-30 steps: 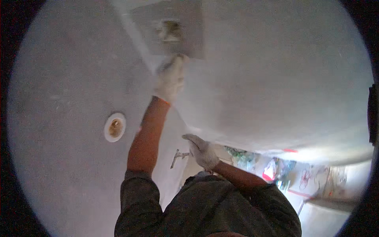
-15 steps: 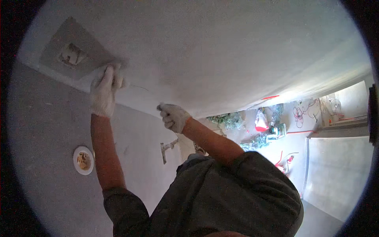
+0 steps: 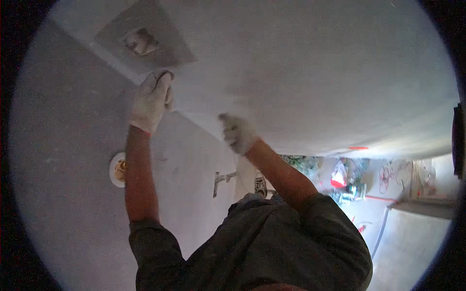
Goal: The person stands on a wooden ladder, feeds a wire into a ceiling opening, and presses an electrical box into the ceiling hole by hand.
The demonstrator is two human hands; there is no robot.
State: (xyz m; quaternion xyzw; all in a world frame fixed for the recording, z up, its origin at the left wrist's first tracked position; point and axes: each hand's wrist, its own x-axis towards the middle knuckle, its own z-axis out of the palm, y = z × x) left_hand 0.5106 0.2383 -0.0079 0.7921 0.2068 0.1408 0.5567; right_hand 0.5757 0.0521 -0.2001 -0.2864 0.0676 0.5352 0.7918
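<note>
My left hand [image 3: 151, 103], in a white knit glove, is raised to the seam between a pale grey surface [image 3: 310, 68] and a darker grey one [image 3: 82, 131]. Its fingers are pinched together, with a small dark edge at their tips; what they hold is too small to name. Just above it lies a darker square patch [image 3: 170, 51] around a rough-edged opening [image 3: 141, 42]. Lower and to the right, my gloved right hand [image 3: 239, 135] is closed and slightly blurred. A small dark tip shows at its fingers, its kind unclear.
A white round ring with a tan middle [image 3: 116, 169] sits on the darker surface beside my left forearm. An L-shaped rough mark [image 3: 221, 180] lies near a black-and-white shoe [image 3: 260, 184]. At the right are green bundles [image 3: 301, 165], a red-and-white bag [image 3: 339, 175] and red cable [image 3: 386, 179].
The whole view has shifted, with the patch now farther right and higher. My left fingertips have moved away from the patch's corner. A thin dark line between my hands no longer shows.
</note>
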